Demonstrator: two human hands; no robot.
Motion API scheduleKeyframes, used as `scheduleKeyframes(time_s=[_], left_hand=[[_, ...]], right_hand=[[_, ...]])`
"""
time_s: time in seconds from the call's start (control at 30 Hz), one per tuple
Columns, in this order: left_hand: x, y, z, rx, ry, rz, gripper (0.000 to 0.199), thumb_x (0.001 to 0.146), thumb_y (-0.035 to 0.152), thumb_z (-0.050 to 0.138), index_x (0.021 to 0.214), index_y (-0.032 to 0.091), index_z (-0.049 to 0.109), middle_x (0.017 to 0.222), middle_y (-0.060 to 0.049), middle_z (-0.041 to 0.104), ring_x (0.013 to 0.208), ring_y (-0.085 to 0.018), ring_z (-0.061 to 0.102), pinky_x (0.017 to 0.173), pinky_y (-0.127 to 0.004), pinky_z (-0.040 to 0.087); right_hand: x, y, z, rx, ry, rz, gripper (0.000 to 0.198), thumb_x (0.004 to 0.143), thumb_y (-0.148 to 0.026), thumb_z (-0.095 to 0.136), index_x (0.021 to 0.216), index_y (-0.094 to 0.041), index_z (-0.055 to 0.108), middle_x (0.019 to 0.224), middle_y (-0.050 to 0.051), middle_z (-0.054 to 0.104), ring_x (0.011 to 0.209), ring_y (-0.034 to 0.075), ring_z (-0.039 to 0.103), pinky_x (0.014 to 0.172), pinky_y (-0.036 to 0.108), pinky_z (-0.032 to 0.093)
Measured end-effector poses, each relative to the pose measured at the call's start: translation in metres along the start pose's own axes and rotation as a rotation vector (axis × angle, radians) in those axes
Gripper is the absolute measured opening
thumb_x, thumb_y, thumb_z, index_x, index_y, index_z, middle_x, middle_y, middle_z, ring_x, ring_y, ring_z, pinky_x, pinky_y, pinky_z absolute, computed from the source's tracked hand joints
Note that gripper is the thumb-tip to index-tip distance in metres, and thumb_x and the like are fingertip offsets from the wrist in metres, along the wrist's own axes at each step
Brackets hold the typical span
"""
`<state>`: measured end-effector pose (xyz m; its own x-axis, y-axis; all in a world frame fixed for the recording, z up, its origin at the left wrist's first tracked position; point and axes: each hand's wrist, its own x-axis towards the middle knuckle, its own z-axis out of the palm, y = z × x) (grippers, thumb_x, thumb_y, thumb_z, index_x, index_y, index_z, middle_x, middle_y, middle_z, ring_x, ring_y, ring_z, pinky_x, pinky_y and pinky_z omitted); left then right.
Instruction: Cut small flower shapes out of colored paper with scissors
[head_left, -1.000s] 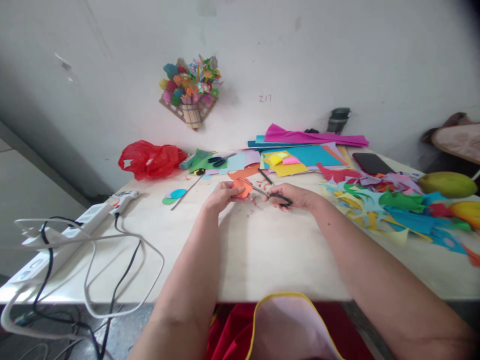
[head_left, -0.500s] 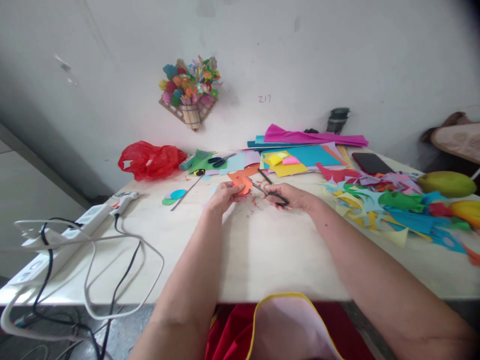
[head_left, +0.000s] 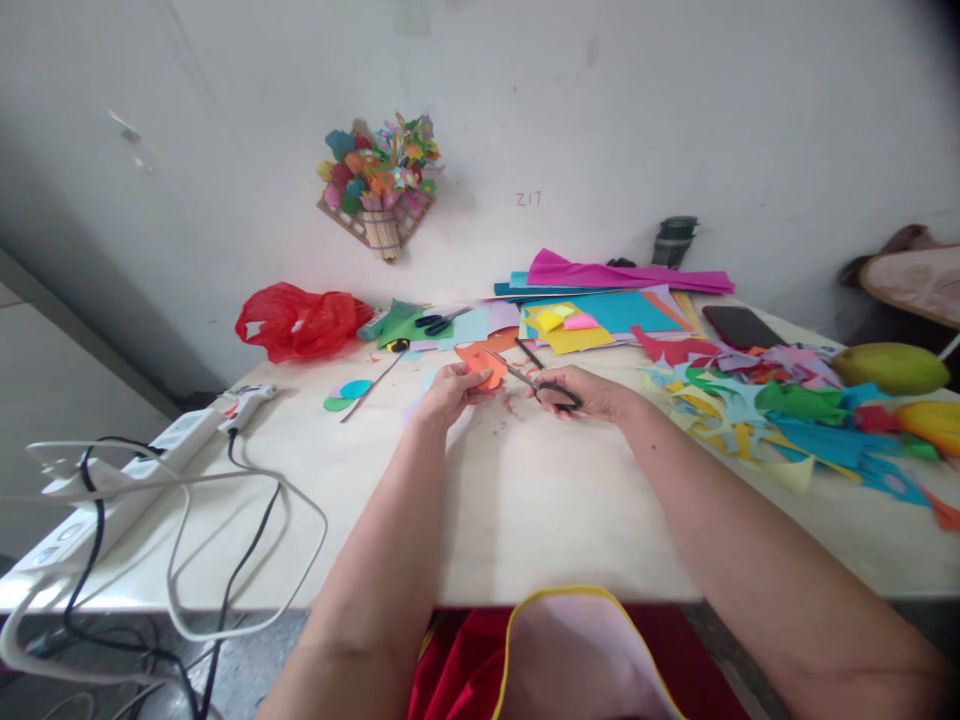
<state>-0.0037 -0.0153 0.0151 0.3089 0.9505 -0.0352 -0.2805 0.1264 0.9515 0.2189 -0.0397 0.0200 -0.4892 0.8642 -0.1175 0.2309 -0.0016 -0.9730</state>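
Over the middle of the table, my left hand (head_left: pixel 452 392) pinches a small orange piece of paper (head_left: pixel 489 370) between thumb and fingers. My right hand (head_left: pixel 576 390) is closed around the dark handles of a pair of scissors (head_left: pixel 525 378). The scissor blades point left and reach the paper's right edge; whether they are parted there is too small to tell. Tiny reddish-orange snippets lie on the table just below the blades. Behind the hands are a larger orange sheet (head_left: pixel 480 347) and a thin dark stick (head_left: pixel 529 352).
At the right lies a heap of coloured paper scraps (head_left: pixel 780 420) beside a phone (head_left: pixel 742 327) and a yellow-green fruit (head_left: pixel 892 369). Stacked sheets (head_left: pixel 630 310) and a second pair of scissors (head_left: pixel 442 322) lie behind. Left are a red plastic bag (head_left: pixel 304 322) and a power strip (head_left: pixel 169 440) with looping cables.
My right hand and the scissors have shifted very slightly to the right. The left hand keeps its hold on the orange paper in nearly the same place.
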Motion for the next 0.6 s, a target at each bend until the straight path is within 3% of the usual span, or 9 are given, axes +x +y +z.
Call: scheduleKeyframes(time_s=[0.3,0.6], left_hand=[[-0.002,0.002,-0.004,0.035,-0.019,0.0,0.011,0.069,0.011,0.069,0.079,0.005,0.068,0.069,-0.011,0.069,0.062,-0.018,0.069,0.059,-0.023,0.055],[-0.005,0.005,-0.005,0.073,-0.04,0.005,0.012,0.071,0.015,0.072,0.078,0.006,0.069,0.068,-0.011,0.07,0.059,-0.016,0.067,0.056,-0.023,0.054]], right_hand=[[-0.007,-0.01,0.004,0.048,-0.016,-0.016,0.026,0.067,-0.035,0.066,0.079,-0.013,0.06,0.041,-0.009,0.039,0.037,0.007,0.038,0.036,0.02,0.027],[-0.007,-0.013,0.003,0.082,-0.032,0.024,0.015,0.068,-0.025,0.065,0.075,-0.013,0.061,0.038,-0.01,0.032,0.036,0.007,0.034,0.036,0.02,0.028]])
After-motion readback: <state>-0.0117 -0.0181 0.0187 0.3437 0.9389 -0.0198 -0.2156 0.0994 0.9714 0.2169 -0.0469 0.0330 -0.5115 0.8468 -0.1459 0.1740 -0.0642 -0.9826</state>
